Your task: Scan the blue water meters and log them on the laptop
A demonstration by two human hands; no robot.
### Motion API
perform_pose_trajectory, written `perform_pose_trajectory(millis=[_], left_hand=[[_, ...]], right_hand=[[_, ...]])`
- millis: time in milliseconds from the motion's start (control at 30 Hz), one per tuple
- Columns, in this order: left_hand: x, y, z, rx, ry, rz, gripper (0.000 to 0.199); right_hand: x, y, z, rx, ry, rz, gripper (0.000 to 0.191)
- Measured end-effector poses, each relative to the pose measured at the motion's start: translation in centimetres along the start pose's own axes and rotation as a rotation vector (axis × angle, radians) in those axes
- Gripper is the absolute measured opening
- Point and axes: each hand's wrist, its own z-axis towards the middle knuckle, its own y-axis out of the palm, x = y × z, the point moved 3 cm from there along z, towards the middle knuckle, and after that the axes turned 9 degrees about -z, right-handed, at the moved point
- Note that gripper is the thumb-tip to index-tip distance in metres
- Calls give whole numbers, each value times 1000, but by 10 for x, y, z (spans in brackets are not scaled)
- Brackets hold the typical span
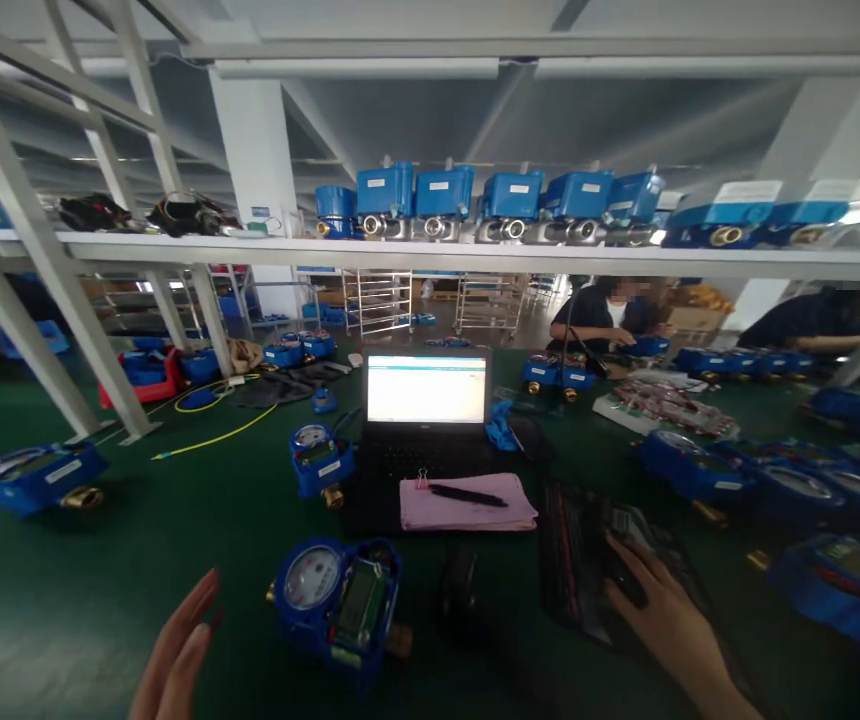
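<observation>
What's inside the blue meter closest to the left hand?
Inside the blue meter, a round white dial sits beside a dark display and green circuit board. Whatever lies beneath them is covered, so I can't tell.

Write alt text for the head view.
A person's right hand partly covers a dark, mouse-like object on a black mat; the left hand is near a blue meter with a round white dial. Behind, an open black laptop stands on the green tabletop.

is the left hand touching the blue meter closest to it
Apart: the head view shows a strip of green tabletop between the left hand and the blue meter.
</observation>
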Motion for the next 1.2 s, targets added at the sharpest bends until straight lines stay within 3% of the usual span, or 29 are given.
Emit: perform_pose_trajectory(millis=[167, 267, 367, 500, 700, 933, 1200], left_hand=[[-13, 61, -3, -54, 50, 3, 78], [-17, 78, -1, -58, -104, -25, 91], [-20, 80, 3, -49, -183, -73, 97], [-25, 76, 18, -157, -140, -119, 77], [-35, 80, 39, -254, -251, -248, 70], [-22, 96, 32, -287, -323, -293, 66], [-20, 104, 24, -283, -221, -335, 51]], right_hand=[[10, 8, -3, 24, -46, 0, 59], [14, 14, -4, 29, -89, 8, 58], [13, 17, -4, 50, -115, 6, 58], [7, 16, -4, 56, -112, -19, 57], [4, 11, -5, 95, -130, -54, 55], [7, 13, -5, 123, -202, -86, 54], [19, 28, -4, 87, -221, -27, 50]])
